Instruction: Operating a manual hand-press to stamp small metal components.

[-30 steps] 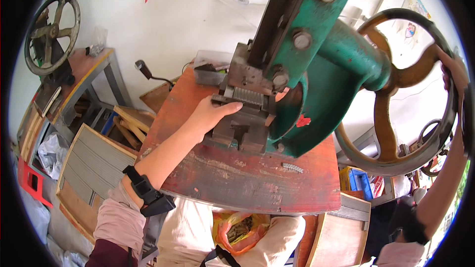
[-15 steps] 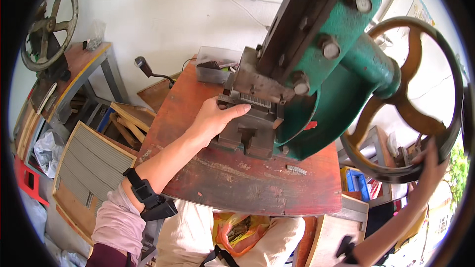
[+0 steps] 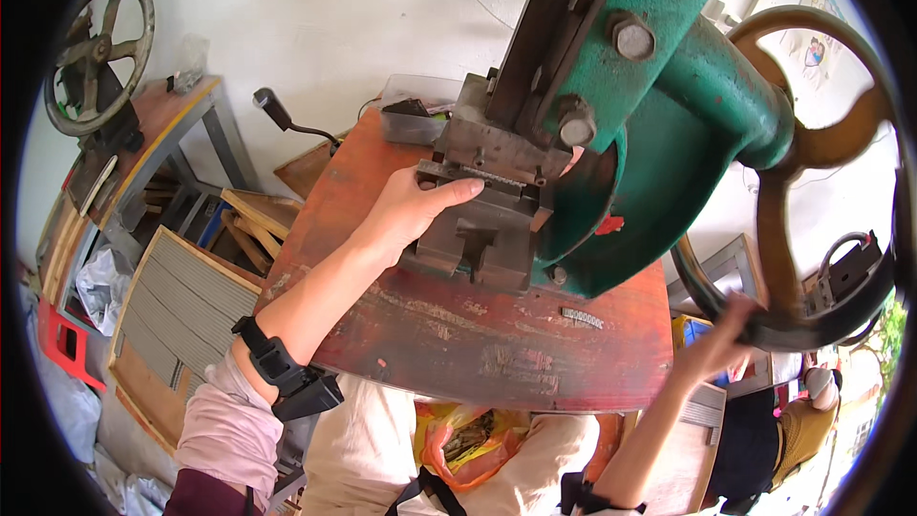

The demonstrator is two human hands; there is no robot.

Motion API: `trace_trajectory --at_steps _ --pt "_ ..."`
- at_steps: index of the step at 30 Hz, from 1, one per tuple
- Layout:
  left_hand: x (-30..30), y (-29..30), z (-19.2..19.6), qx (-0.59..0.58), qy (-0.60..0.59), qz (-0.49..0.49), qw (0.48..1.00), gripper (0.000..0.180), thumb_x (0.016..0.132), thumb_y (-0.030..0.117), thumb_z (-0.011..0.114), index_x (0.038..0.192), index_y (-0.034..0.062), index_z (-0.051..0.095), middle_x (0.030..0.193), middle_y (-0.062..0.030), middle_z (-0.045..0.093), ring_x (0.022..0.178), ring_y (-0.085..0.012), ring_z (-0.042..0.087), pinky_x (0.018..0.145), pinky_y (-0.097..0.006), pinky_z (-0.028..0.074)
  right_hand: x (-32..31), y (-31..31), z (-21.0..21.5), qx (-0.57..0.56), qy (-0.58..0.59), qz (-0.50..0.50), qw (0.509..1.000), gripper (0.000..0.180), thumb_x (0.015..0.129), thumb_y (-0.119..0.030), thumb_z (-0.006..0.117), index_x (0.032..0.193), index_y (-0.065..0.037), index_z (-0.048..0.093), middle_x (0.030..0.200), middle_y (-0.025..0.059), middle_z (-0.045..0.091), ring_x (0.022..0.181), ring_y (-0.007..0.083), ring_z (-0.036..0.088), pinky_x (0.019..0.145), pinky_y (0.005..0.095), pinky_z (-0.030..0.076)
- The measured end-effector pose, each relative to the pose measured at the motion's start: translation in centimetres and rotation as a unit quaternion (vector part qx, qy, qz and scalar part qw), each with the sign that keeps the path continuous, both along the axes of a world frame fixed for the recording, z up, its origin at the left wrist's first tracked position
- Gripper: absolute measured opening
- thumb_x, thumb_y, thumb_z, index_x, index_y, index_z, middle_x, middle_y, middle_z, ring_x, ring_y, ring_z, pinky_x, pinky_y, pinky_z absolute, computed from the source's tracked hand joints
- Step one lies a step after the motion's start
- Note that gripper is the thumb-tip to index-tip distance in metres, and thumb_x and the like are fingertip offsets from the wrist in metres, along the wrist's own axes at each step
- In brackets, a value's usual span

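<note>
A green hand press [image 3: 659,105] stands on the reddish-brown table in front of me. My left hand [image 3: 409,205] grips the left end of its steel die block [image 3: 501,199], the thumb lying along the front and the other fingers mostly hidden. Just above the thumb, the upper die block [image 3: 492,141] sits close over a narrow toothed line. Blurred by motion, my right hand [image 3: 712,346] is closed at the lower left of the press's big handwheel [image 3: 781,248]. A short ridged metal strip [image 3: 582,317] lies on the table, right of the press base.
Behind the die stands a clear plastic bin [image 3: 413,124] of dark pieces. To the left are a tray of grey strips [image 3: 181,301] and another handwheel machine [image 3: 100,53]. An orange and yellow bag [image 3: 468,444] hangs between my legs. Another person [image 3: 798,430] is at the lower right.
The handwheel has turned, and my right hand has swept leftward with its rim. The upper die has come down closer to the lower block. My left hand keeps its place on the die.
</note>
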State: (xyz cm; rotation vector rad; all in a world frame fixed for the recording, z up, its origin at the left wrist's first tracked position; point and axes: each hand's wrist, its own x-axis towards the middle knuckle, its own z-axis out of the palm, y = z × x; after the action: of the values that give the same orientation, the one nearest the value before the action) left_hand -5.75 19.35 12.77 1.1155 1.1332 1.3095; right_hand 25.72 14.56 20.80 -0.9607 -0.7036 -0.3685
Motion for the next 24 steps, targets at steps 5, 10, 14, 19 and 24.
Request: trace_trajectory --at_steps 5,10,14,19,24 --pt "-0.2 0.1 0.1 0.023 0.030 0.013 0.999 0.051 0.077 0.033 0.075 0.111 -0.0010 0.059 0.104 -0.0082 0.062 0.096 -0.0144 0.055 0.084 -0.030 0.043 7.8 -2.0 7.5 -0.164 -0.135 0.105 0.972 0.024 0.088 -0.027 0.063 0.090 -0.003 0.058 0.061 -0.0018 0.044 0.054 0.0066 0.044 0.052 0.0221 0.035" --pt "0.6 0.2 0.0 0.061 0.114 0.126 0.983 0.063 0.078 0.038 0.074 0.117 -0.0056 0.052 0.112 -0.0140 0.059 0.106 -0.0182 0.054 0.090 -0.032 0.042 7.6 -1.7 20.5 -0.337 -0.256 0.111 0.899 0.031 0.085 -0.024 0.064 0.070 0.002 0.056 0.059 0.0055 0.051 0.050 0.0139 0.049 0.044 0.0264 0.035" --pt "-0.1 -0.2 1.1 0.300 0.463 0.305 0.776 0.057 0.076 0.035 0.074 0.111 -0.0040 0.052 0.103 -0.0172 0.059 0.099 -0.0281 0.056 0.081 -0.037 0.045 4.9 -0.4 24.1 -0.408 -0.361 -0.052 0.837 0.042 0.084 -0.025 0.063 0.102 0.012 0.054 0.072 0.0152 0.059 0.057 0.0207 0.058 0.052 0.0314 0.047" --pt "-2.9 -4.0 1.3 0.229 0.515 0.109 0.819 0.031 0.077 0.024 0.073 0.094 0.0015 0.060 0.085 -0.0113 0.062 0.088 -0.0318 0.058 0.068 -0.041 0.046 4.7 2.1 24.1 -0.384 -0.408 -0.179 0.809 0.052 0.088 -0.051 0.053 0.114 -0.006 0.050 0.058 -0.0008 0.041 0.043 0.0058 0.039 0.038 0.0218 0.036" --pt "-5.8 -9.8 -2.6 0.342 0.477 0.037 0.809 0.021 0.077 0.021 0.071 0.087 0.0038 0.064 0.088 -0.0078 0.064 0.091 -0.0294 0.057 0.076 -0.039 0.047 4.2 0.1 23.9 -0.413 -0.346 -0.099 0.837 0.047 0.082 -0.028 0.066 0.103 0.012 0.054 0.073 0.0157 0.059 0.058 0.0199 0.059 0.049 0.0302 0.048"
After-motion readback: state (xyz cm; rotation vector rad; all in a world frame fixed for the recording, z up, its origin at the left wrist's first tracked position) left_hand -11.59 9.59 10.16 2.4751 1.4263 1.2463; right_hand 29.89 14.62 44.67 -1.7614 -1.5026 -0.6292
